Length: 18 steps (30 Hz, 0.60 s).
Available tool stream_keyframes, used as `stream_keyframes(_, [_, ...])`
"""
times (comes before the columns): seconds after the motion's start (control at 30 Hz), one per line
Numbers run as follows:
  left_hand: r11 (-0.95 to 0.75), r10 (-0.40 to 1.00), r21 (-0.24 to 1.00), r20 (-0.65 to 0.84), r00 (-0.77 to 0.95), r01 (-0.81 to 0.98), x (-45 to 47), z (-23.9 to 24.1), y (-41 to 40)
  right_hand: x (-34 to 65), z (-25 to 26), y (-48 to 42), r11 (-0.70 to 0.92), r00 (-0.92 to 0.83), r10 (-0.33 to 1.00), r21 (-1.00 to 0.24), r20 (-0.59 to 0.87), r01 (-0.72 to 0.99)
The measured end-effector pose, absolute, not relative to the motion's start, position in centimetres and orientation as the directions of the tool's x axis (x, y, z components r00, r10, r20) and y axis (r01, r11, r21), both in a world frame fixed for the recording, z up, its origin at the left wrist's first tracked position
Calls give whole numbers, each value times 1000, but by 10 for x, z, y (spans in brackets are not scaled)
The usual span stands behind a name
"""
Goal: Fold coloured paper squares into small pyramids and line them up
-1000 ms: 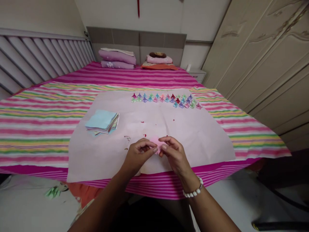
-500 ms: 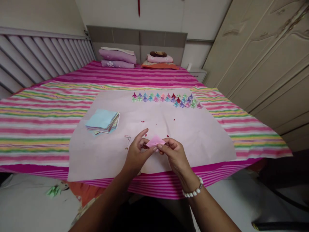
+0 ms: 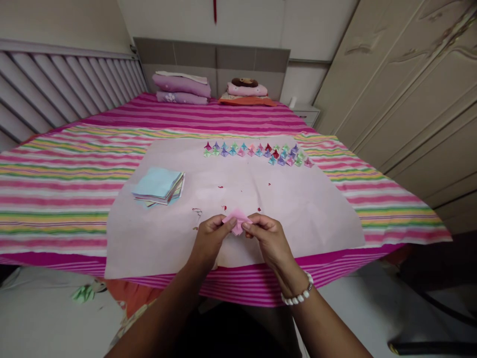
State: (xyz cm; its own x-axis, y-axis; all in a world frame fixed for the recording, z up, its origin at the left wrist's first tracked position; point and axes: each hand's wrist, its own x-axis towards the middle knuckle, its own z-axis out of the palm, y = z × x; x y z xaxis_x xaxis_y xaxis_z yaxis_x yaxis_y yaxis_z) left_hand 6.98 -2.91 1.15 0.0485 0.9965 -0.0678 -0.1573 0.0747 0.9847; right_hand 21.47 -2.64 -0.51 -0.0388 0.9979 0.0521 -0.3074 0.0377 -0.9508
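Note:
A small folded pink paper (image 3: 236,219) is pinched between both hands just above the large pale pink sheet (image 3: 298,209) spread on the bed. My left hand (image 3: 209,240) grips its left side with curled fingers. My right hand (image 3: 266,238), with a white bead bracelet at the wrist, grips its right side. A stack of square coloured papers (image 3: 158,185), light blue on top, lies to the left. A row of several small folded paper shapes (image 3: 257,153) in mixed colours lies at the far edge of the sheet.
The bed carries a pink, yellow and green striped cover (image 3: 55,189). Folded bedding and pillows (image 3: 182,89) sit at the headboard. A cream wardrobe (image 3: 410,89) stands on the right. Tiny paper scraps (image 3: 196,214) dot the sheet. A green paper bit (image 3: 82,294) lies on the floor.
The left index finger, raised half a second ago, has curled back onto the pink paper. The paper has been folded smaller and both hands have closed in on it.

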Motion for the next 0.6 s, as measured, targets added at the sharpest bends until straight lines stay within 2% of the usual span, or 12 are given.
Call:
stream_keyframes(0.3, [37,997,995,-30,73,-94,66,9,-27,216,-8,-27,-7,-27,1000,-945,2,-326])
stream_keyframes(0.47, [-173,984,985,174,33,-20,58,3,-23,216,-10,-26,2,51,999,-935,-18,-356])
stream_keyframes(0.6, [-375,925,914,358,130,155,54,5,-23,214,-10,-26,1,48,999,-930,-18,-369])
